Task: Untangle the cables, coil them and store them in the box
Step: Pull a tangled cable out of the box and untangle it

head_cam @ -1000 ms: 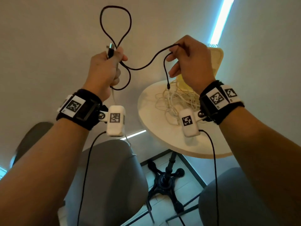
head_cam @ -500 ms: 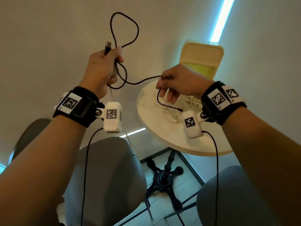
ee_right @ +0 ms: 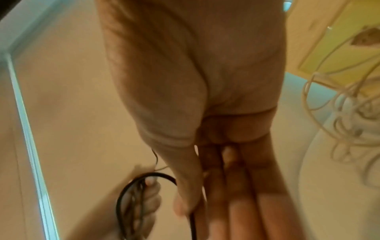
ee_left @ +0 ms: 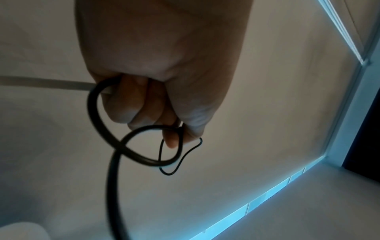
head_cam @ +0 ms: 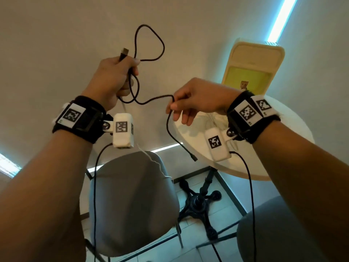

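Observation:
A thin black cable [head_cam: 151, 100] hangs in the air between both hands. My left hand [head_cam: 115, 76] grips it in a fist, its USB plug [head_cam: 124, 53] sticking up and a loop [head_cam: 149, 42] standing above the fingers; the left wrist view shows the black cable [ee_left: 115, 146] looped under that fist. My right hand [head_cam: 190, 103] pinches the cable between thumb and forefinger, and the free end with a small plug [head_cam: 193, 157] dangles below. A tangle of white cables [ee_right: 347, 113] lies on the round table [head_cam: 294, 154]. The yellow box [head_cam: 253, 69] stands open at the table's back.
A grey chair [head_cam: 132, 201] stands below my left hand, and another grey seat [head_cam: 283, 231] is at the lower right. The table's black pedestal foot [head_cam: 200, 201] rests on the tiled floor. A thin white cable [ee_left: 45, 84] also runs out of my left fist.
My right hand has come down and to the left, sliding along the black cable toward my left hand, so the free end hangs longer. The box is now uncovered.

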